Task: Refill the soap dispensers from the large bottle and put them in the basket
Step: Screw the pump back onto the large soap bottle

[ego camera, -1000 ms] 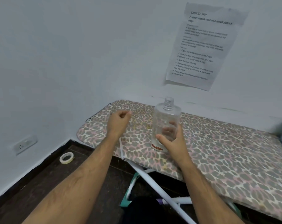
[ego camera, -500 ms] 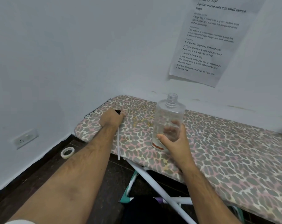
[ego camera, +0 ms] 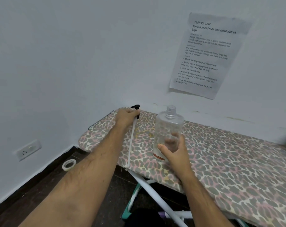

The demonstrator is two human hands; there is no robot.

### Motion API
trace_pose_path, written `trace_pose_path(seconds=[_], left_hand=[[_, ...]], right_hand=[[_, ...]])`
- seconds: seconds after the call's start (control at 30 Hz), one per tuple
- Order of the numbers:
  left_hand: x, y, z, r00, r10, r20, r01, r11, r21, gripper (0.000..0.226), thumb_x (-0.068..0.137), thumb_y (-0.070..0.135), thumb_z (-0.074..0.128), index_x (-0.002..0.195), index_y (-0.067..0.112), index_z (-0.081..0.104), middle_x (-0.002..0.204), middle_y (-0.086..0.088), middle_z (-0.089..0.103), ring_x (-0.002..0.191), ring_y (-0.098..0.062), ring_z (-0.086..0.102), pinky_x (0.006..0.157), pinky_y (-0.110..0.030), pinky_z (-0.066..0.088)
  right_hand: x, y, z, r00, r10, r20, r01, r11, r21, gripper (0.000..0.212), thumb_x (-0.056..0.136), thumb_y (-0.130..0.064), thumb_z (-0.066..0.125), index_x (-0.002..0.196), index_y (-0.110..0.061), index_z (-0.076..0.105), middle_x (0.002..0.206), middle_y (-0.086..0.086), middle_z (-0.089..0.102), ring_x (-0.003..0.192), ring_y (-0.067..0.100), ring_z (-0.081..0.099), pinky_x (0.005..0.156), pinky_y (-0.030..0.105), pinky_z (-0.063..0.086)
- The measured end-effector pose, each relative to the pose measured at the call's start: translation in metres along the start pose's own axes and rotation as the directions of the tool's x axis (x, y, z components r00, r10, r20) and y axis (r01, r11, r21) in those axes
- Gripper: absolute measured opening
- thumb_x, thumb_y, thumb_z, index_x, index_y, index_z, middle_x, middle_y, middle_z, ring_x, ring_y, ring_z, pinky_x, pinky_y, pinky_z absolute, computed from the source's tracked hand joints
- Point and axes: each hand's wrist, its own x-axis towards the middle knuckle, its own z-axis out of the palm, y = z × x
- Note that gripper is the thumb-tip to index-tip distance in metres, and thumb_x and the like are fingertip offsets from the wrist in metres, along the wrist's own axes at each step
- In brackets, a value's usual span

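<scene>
Gripping the clear bottle (ego camera: 169, 128), right hand (ego camera: 173, 153); left hand (ego camera: 126, 116) clutches pump (ego camera: 135, 106) beneath "TASK ID 3797" sheet (ego camera: 206, 54).

Tape roll (ego camera: 69, 164) on floor; printed sheet (ego camera: 207, 54) on wall

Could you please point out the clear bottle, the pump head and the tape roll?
bottle (ego camera: 169, 128), head view, clear body.
pump head (ego camera: 135, 106), head view, black nozzle.
tape roll (ego camera: 69, 164), head view, ring's rim.
</scene>
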Motion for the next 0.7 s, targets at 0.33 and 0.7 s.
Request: trace_pose_path(seconds=[0.33, 0.7], left_hand=[[-0.029, 0.132, 0.006, 0.945, 0.327, -0.025, -0.323, 0.912, -0.252, 0.019, 0.089, 0.03, 0.074, 0.077, 0.015, 0.075, 0.074, -0.004, 0.069, 0.07, -0.017, 0.059, 0.073, -0.037, 0.053], [-0.067, 0.226, 0.012, 0.824, 0.523, -0.219, -0.566, 0.737, -0.37, 0.02, 0.093, 0.025, 0.068, 0.098, 0.007, 0.075, 0.078, 0.007, 0.071, 0.072, -0.005, 0.064, 0.079, -0.025, 0.053]], right_hand=[[-0.002, -0.001, 0.002, 1.0, -0.007, -0.019, 0.006, 0.997, -0.077, 0.054, 0.077, -0.039, 0.082, 0.115, -0.052, 0.045, 0.112, -0.014, 0.066, 0.101, 0.004, 0.066, 0.088, 0.035, 0.057], [0.0, -0.003, 0.004, 0.998, 0.053, -0.033, -0.056, 0.995, -0.084, 0.074, 0.078, -0.04, 0.081, 0.139, -0.028, 0.041, 0.126, -0.008, 0.061, 0.108, 0.011, 0.063, 0.094, 0.037, 0.054]])
